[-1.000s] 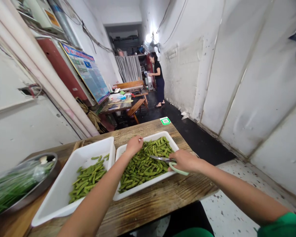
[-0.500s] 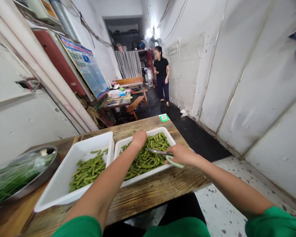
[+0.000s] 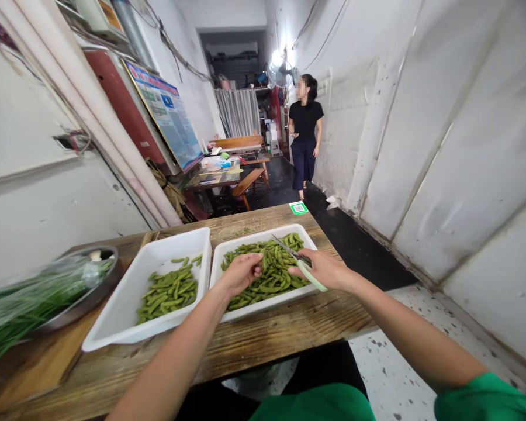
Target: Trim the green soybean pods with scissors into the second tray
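Left hand (image 3: 244,273) has drawn back over the pods (image 3: 274,282) in the right tray (image 3: 256,308), grip bunched, whether pinching one I cannot tell; beyond, a person (image 3: 305,120) stands nearer; right hand's (image 3: 326,270) grip wraps scissors (image 3: 307,273), blades now angled farther upward.

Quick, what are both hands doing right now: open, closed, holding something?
Left hand: pinched closed over the green pods; can't tell if holding one.
Right hand: closed, holding scissors.

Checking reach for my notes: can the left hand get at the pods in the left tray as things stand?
Probably yes: the left hand, above the right tray, seems close, and the pods in the left tray lie uncovered, with only tray rims between.
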Motion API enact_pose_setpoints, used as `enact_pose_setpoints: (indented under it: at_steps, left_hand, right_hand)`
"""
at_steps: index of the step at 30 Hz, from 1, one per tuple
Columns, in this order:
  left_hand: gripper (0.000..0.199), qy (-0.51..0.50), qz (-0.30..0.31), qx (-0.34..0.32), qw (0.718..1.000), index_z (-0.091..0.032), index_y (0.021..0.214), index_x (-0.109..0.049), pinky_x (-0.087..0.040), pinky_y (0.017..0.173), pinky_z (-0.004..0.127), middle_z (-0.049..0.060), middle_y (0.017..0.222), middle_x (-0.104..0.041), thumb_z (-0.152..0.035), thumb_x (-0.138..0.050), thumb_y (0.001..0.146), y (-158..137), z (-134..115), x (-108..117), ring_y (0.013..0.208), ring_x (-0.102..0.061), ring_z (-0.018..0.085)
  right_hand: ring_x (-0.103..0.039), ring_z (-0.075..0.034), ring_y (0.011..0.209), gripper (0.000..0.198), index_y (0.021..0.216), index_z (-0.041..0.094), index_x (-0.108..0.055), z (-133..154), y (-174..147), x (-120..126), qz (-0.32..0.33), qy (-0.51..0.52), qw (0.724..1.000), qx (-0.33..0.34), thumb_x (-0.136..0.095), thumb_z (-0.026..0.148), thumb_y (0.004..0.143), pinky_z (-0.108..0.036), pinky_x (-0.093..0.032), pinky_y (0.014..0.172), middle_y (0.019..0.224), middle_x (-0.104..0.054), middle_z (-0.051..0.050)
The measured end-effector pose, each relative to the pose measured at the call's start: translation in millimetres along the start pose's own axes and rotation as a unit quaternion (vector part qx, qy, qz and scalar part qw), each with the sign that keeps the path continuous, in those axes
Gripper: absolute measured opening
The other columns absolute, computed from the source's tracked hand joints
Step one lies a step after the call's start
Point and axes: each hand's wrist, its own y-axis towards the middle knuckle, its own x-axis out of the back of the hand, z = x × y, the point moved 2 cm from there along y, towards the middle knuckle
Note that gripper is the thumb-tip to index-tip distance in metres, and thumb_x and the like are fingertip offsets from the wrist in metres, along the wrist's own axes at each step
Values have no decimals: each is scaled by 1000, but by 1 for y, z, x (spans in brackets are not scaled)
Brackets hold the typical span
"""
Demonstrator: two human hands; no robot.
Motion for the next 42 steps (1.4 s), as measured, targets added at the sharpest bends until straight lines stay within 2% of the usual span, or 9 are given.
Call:
enact_pose_setpoints:
  at_steps: [2, 5, 9, 20, 24, 29, 36, 39, 42]
  left_hand:
    - [26, -77, 0, 18, 997, -13, 65, -49, -33, 46, 16, -5, 55, -45, -28, -71, 65, -6, 6, 3, 49, -44, 5]
    - [26, -94, -5, 11, 995, -12, 69, -52, -32, 44, 15, -3, 59, -50, -28, -72, 64, -6, 9, 10, 49, -44, 4]
    - [25, -70, -8, -10, 997, -11, 73, -56, -31, 43, 15, 0, 64, -55, -27, -72, 63, -3, 10, 17, 46, -42, 3]
    - [25, 84, -29, -63, 994, -12, 76, -62, -30, 47, 18, -5, 52, -49, -33, -67, 65, -1, 17, 17, 48, -41, 6]
    - [23, 93, -7, -44, 995, -12, 71, -60, -31, 48, 19, -4, 52, -50, -34, -66, 65, -2, 19, 15, 47, -42, 7]
    - [23, 89, 13, 34, 995, -12, 62, -57, -31, 45, 18, -2, 50, -52, -32, -68, 64, -4, 24, 14, 44, -44, 6]
    - [18, 29, 40, 100, 994, -8, 70, -63, -38, 43, 16, 4, 61, -61, -23, -71, 64, -7, 25, 16, 44, -48, 5]
    - [11, -23, 8, 108, 994, -8, 70, -62, -43, 46, 16, 3, 59, -60, -17, -68, 69, -7, 21, 17, 47, -52, 6]
    - [3, -132, -44, 66, 988, -10, 75, -60, -51, 57, 18, 4, 67, -62, -9, -62, 73, -5, 13, 19, 58, -59, 8]
  right_hand:
    - [-57, -17, 65, 50, 96, 17, -61, 11, 6, -6, 25, -4, 1000, 14, -53, 60, 72, -22, -32, 55, 73, -64, -5]
    - [-57, -18, 65, 51, 95, 18, -62, 24, 16, -16, 51, -30, 998, 13, -55, 61, 70, -23, -32, 55, 73, -64, -6]
    - [-57, -19, 68, 53, 96, 18, -63, 32, 25, -25, 54, -56, 997, 0, -54, 63, 69, -23, -31, 54, 75, -65, -6]
    - [-59, -19, 68, 52, 99, 19, -65, 30, 24, -26, 49, -67, 996, 24, -54, 61, 70, -23, -33, 56, 74, -66, -6]
    - [-56, -17, 64, 48, 90, 17, -68, 27, 22, -27, 68, -60, 995, 34, -54, 60, 71, -22, -32, 53, 71, -65, -6]
    - [-51, -14, 58, 45, 76, 16, -70, 24, 21, -26, 98, -51, 993, 50, -56, 58, 70, -21, -30, 51, 62, -62, -4]
    - [-46, -11, 52, 44, 70, 15, -70, 13, 27, -25, 138, -62, 986, 64, -60, 57, 67, -21, -26, 48, 57, -59, -2]
    - [-51, -14, 57, 41, 75, 15, -70, 8, 29, -22, 120, -68, 989, 49, -59, 55, 69, -21, -29, 50, 60, -61, -3]
    - [-55, -16, 63, 43, 82, 16, -68, 8, 27, -16, 83, -53, 995, 35, -55, 55, 72, -22, -32, 53, 68, -63, -5]
